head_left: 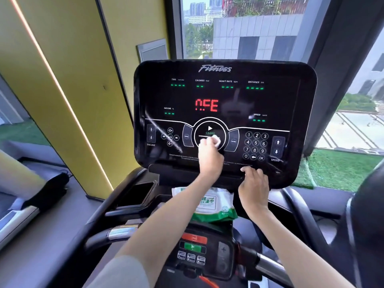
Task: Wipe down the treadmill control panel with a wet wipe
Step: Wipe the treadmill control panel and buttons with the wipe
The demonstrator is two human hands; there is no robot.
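The black glossy control panel point(225, 96) of the treadmill fills the middle of the view, with red letters lit at its centre and a number pad at the lower right. My left hand point(209, 155) grips a crumpled white wet wipe point(216, 140) and presses it on the round START button area. My right hand point(253, 186) rests on the panel's lower edge, fingers curled over the ledge below the number pad. A green and white pack of wet wipes point(216, 206) lies on the console shelf under my arms.
Below the pack sits a small lower console point(194, 249) with red and green buttons. Metal handlebars point(118, 232) run left and right. A yellow wall point(68, 80) stands at the left, a window point(239, 28) behind the panel.
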